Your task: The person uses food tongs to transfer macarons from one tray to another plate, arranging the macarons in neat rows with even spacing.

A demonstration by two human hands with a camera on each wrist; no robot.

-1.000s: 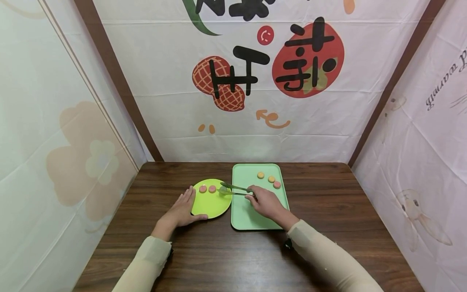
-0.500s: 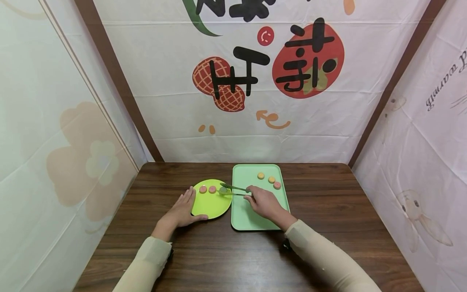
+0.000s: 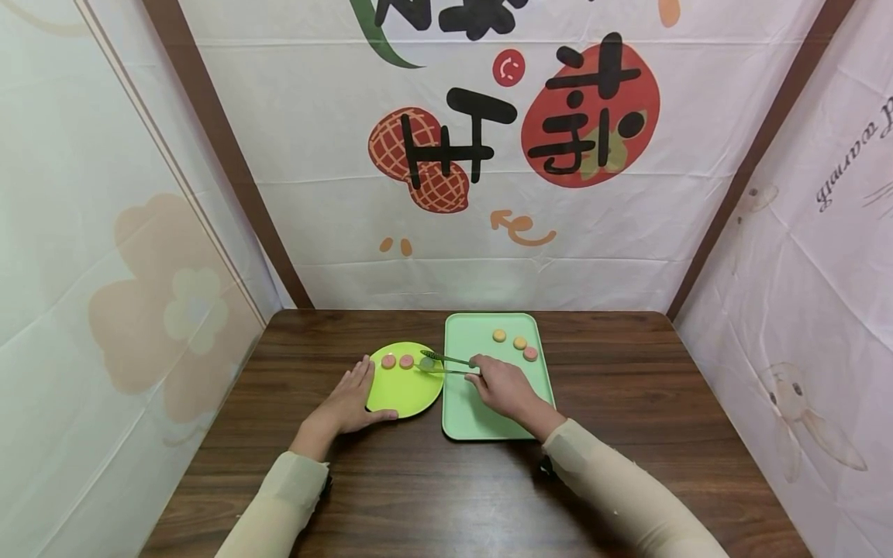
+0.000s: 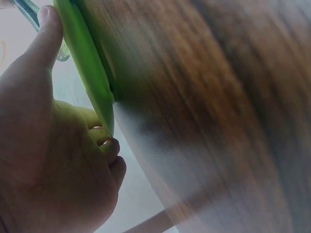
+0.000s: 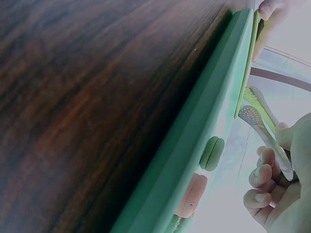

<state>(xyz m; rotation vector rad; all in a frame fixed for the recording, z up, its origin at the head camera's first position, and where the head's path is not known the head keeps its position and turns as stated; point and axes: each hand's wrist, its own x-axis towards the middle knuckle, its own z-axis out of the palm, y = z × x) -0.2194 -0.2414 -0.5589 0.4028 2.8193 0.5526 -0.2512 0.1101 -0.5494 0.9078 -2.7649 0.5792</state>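
Note:
My left hand [image 3: 351, 397] rests at the left rim of a lime-green plate [image 3: 401, 397], fingers extended along it and thumb at the front edge. In the left wrist view its thumb lies against the plate [image 4: 87, 58]. My right hand [image 3: 508, 385], over the mint tray [image 3: 466, 418], grips a pair of tongs [image 3: 449, 359] with perforated tips. The tips reach over the plate's right side, spread to either side of a grey-green macaron [image 3: 427, 363]. Two pink macarons [image 3: 406, 361] sit left of it on the plate.
Two yellow macarons [image 3: 498, 335] and a pink macaron [image 3: 530, 353] lie at the tray's back right. In the right wrist view a green macaron [image 5: 212, 153] shows on the tray too. Dark wooden table [image 3: 432, 496] surrounds everything, with a printed cloth [image 3: 335, 232] behind.
My right hand has shifted very slightly left on the tongs. My left hand, the plate and the macarons have stayed in place.

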